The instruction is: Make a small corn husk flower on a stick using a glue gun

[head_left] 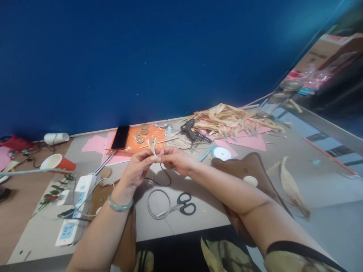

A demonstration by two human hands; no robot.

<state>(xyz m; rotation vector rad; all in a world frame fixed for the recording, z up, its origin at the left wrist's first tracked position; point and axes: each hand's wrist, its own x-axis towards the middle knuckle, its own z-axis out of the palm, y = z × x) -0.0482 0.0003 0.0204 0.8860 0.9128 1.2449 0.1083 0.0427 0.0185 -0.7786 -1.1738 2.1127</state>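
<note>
My left hand (137,166) and my right hand (177,159) meet over the middle of the table. Both are closed, fingertips pinching the base of a small strip of dried corn husk (152,145). The strip's pale ends fan upward, and a bluish bit shows at its lower end. Just beyond the fingers lies an orange sheet (157,133) with round wooden discs (136,140) and pale shavings. A black glue gun (189,130) rests to the right of it. Below my hands are scissors (185,204) with dark handles and a looped grey cord (148,204).
A heap of dried corn husks (224,113) lies on pink paper (252,140) at the back right. Nearer are a roll of tape (221,153) and a brown cushion (241,166). At left stand a phone (120,138), a paper cup (64,163) and a power strip (69,226) with cables.
</note>
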